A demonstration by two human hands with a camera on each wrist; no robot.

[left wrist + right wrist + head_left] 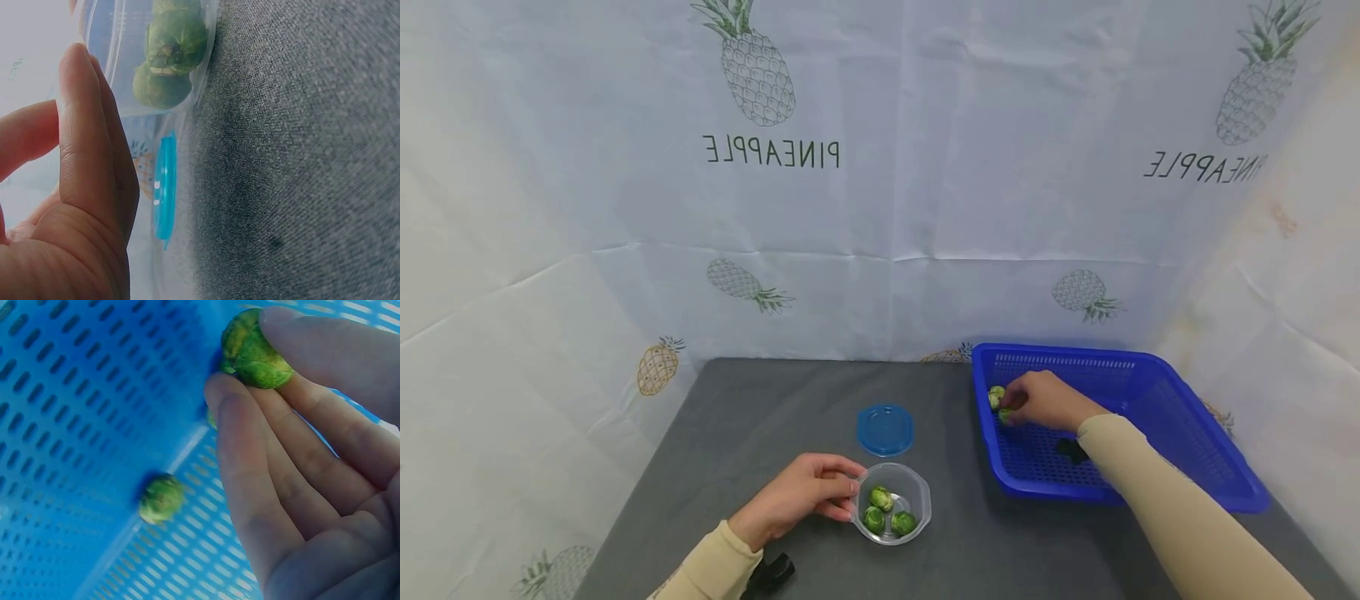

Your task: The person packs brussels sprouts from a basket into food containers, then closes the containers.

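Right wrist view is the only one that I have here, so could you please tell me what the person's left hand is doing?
Observer: In the head view, the left hand holds a clear, roundish plastic bowl by its left side.
Operator: Thank you; could you also tell me whether anything lies in it?
Observer: Yes, three round green Brussels sprouts lie in the bowl.
Operator: And is the bowl covered, please?
Observer: No, its top is open; a round blue plastic lid lies just beyond it on the dark grey tabletop.
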